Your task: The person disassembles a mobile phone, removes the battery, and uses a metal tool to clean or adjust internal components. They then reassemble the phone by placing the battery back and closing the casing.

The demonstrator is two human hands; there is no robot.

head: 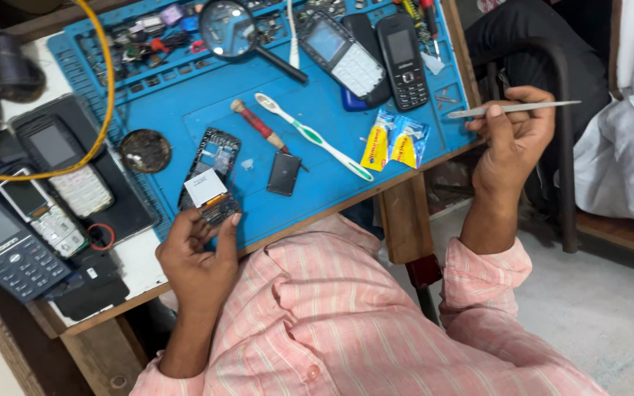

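Holding an opened phone [210,180] at the near edge of the blue mat [185,110], the left hand [199,253] grips its lower end, thumb on one side and fingers curled on the other. The phone's board is bare, with a small white screen [205,188] lying loose over it on an orange strip. The phone rests on the mat at about 7 o'clock from the mat's middle.

At 3 o'clock, off the table edge, the right hand [511,136] is raised and pinches metal tweezers [511,108] between thumb and fingers. The tweezers lie level, tip toward 3 o'clock, well apart from the phone.

Just beside the phone at 3 o'clock lies a black battery [284,174]. Above it sit a red-handled tool [258,125] and a white-green toothbrush [313,136], both slanting. 2 yellow-blue sachets [394,143] lie toward the mat's right edge. At 12 o'clock are a magnifier [232,31] and 2 whole phones [376,53], perhaps with a 3rd thing under them; the view is unclear there. A round tin [145,150] sits at the mat's left edge. More phones [38,198] crowd the table at 9 o'clock, with a yellow cable [104,95] looping over them. The person wears a pink striped shirt [346,323].
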